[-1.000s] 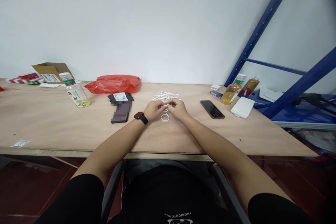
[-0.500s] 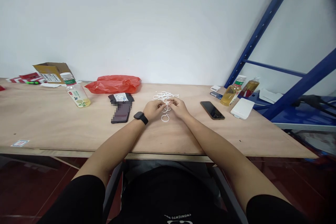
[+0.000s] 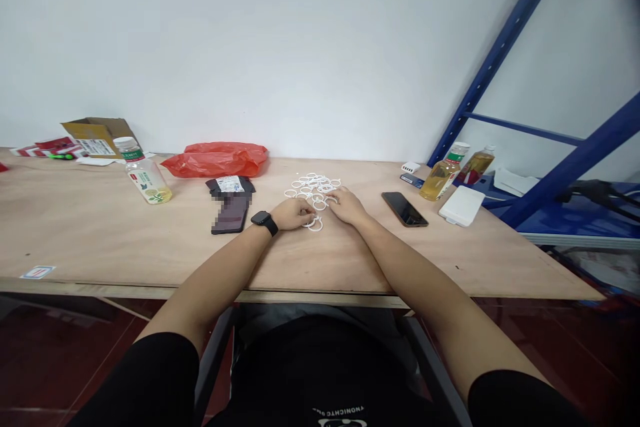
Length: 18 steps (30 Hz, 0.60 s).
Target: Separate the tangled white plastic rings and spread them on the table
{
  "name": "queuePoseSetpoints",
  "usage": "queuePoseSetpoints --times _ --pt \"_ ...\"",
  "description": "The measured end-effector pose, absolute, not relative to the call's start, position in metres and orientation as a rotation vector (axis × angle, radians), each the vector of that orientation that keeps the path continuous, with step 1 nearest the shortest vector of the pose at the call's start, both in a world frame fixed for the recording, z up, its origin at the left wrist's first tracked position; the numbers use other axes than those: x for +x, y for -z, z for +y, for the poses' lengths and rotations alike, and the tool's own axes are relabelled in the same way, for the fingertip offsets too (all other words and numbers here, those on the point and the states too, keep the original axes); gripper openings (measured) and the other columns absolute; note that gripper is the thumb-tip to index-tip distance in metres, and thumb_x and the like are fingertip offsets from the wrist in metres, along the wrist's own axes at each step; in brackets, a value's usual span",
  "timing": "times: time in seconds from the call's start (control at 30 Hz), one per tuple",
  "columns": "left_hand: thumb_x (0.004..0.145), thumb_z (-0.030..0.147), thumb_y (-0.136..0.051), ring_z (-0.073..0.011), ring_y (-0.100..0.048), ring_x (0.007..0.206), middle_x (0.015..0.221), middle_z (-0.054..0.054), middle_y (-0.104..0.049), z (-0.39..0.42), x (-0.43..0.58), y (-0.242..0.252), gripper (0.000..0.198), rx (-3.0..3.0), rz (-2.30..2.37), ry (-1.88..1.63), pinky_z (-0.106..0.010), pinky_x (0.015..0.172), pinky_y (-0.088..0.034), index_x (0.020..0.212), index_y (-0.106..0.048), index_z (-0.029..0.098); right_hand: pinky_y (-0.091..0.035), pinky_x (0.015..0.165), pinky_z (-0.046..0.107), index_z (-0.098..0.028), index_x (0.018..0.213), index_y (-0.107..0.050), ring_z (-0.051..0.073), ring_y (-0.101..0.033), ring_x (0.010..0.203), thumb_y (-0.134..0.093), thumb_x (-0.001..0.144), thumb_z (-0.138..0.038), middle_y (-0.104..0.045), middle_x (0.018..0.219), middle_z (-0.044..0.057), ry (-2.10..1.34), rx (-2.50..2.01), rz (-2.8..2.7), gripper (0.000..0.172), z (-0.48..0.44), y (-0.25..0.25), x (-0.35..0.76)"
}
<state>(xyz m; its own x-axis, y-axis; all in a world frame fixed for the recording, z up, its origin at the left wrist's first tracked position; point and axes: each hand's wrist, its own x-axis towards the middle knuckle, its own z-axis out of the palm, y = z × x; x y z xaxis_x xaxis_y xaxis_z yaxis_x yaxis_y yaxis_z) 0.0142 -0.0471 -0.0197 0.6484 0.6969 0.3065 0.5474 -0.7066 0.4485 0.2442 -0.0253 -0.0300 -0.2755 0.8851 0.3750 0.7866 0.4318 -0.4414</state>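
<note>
The person sits at a wooden table (image 3: 125, 240), leaning both forearms in towards a loose pile of white rings (image 3: 314, 180), and I'll place everything by that pile. The left hand (image 3: 290, 214), a black watch (image 3: 265, 221) on its wrist, is at the pile's near side, thumb and fingertips pinched together on a white ring (image 3: 307, 225) that overlaps another lying flat just beside it. The right hand (image 3: 347, 206) is at the pile's right edge, fingers bent down onto a ring there; the fingertips are so small from here that I can't tell whether they grip it or only touch it.

Right of the pile lies a black phone (image 3: 404, 209), and farther right are a bottle of yellow drink (image 3: 443, 177) and a white case (image 3: 462, 205). Left of the pile there's a dark flat item (image 3: 235, 219), partly blurred out, with a crumpled red bag (image 3: 217, 160) behind it. Farther left of the pile stand a part-drunk bottle (image 3: 145, 173) and a cardboard box (image 3: 95, 137).
</note>
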Motion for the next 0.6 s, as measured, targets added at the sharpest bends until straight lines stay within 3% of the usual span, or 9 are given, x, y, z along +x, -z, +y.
queuePoseSetpoints --times 0.13,0.3,0.47,0.6 --pt "0.086 0.033 -0.056 -0.0153 -0.063 0.078 0.088 -0.004 -0.073 -0.0490 0.0171 0.0208 0.024 2.528 0.980 -0.672 -0.025 0.075 -0.047 0.084 -0.076 0.019 -0.045 0.090 0.032 -0.026 0.113 -0.072 0.024 -0.059 0.105 -0.060 0.085 -0.023 -0.065 0.111 0.009 -0.198 -1.455 -2.176 0.030 -0.0248 0.0328 0.2449" --pt "0.089 0.035 -0.053 -0.0140 -0.059 0.068 0.078 -0.004 -0.071 -0.0506 0.0185 0.0187 0.029 2.531 1.062 -0.690 -0.025 0.064 -0.042 0.081 -0.073 0.016 -0.045 0.088 0.032 -0.022 0.098 -0.074 0.023 -0.060 0.100 -0.066 0.082 -0.032 -0.065 0.108 0.010 -0.229 -1.538 -2.162 0.020 -0.0242 0.0333 0.2462" --pt "0.090 0.032 -0.050 -0.0137 -0.057 0.064 0.075 -0.003 -0.069 -0.0502 0.0187 0.0176 0.028 2.548 1.081 -0.699 -0.025 0.061 -0.040 0.083 -0.073 0.016 -0.044 0.087 0.031 -0.018 0.119 -0.065 0.022 -0.060 0.102 -0.059 0.089 -0.041 -0.064 0.116 0.012 -0.278 -1.535 -2.063 0.038 -0.0229 0.0318 0.2484" --pt "0.089 0.029 -0.051 -0.0137 -0.057 0.064 0.075 -0.003 -0.070 -0.0495 0.0188 0.0185 0.025 2.556 1.083 -0.702 -0.025 0.061 -0.039 0.084 -0.072 0.016 -0.044 0.080 0.030 -0.021 0.105 -0.070 0.022 -0.061 0.095 -0.060 0.088 -0.040 -0.066 0.108 0.011 -0.259 -1.570 -2.127 0.027 -0.0208 0.0318 0.2513"
